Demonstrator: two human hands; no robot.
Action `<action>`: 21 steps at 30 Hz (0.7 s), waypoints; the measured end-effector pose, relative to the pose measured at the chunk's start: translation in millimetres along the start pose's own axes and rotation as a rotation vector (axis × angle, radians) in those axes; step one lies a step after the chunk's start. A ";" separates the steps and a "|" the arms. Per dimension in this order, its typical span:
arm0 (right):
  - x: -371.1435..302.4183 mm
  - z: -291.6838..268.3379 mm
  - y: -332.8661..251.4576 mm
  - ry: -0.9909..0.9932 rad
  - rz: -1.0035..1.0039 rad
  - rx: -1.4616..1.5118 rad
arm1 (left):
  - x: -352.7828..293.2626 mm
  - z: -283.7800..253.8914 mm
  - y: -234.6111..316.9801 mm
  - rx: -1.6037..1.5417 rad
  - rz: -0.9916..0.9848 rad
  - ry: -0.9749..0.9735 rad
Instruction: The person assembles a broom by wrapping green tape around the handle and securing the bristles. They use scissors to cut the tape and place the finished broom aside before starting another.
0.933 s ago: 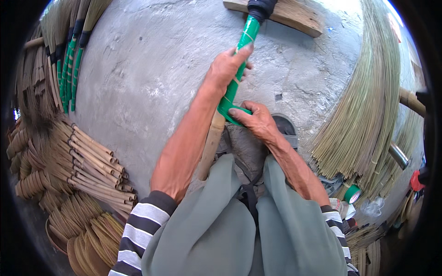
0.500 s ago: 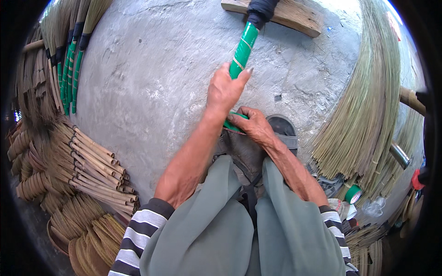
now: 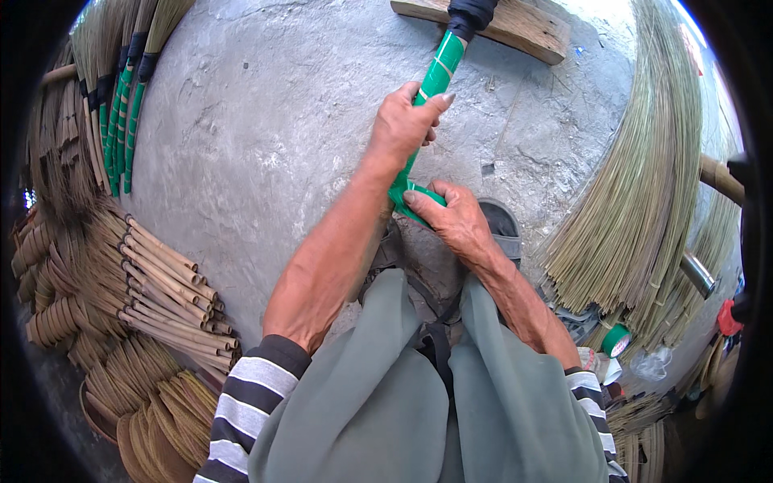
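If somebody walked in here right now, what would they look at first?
Probably the bright green-wrapped handle at the top middle, with the person's left grip around it and the right grip pinching a green strip below. Next might be the huge sheaf of straw-coloured bristles on the right, then the green-handled brooms at upper left.

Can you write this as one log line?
left hand: grips green-wrapped handle | right hand: holds green tape | wooden block: on floor
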State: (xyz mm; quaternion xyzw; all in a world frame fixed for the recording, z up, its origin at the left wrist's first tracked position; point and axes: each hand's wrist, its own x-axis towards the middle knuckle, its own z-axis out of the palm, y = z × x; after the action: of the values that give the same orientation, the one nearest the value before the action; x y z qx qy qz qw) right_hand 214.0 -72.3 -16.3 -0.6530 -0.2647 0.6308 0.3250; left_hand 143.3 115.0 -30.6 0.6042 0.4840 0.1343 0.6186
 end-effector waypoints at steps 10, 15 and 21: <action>14.3 1.7 6.1 -0.122 0.062 0.099 | -8.6 -9.8 10.1 -0.069 -0.169 -0.029; 12.2 4.7 15.5 -0.113 0.055 0.213 | -12.7 -14.6 9.0 -0.566 -0.324 -0.278; 12.1 7.4 14.8 -0.144 0.016 0.002 | -24.5 -7.5 13.4 -0.063 -0.280 -0.109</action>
State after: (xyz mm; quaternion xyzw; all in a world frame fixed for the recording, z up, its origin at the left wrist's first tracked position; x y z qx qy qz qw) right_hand 206.4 -72.1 -35.4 -0.6077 -0.2816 0.6790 0.3005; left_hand 131.1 104.4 -6.7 0.5173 0.5248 0.0286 0.6754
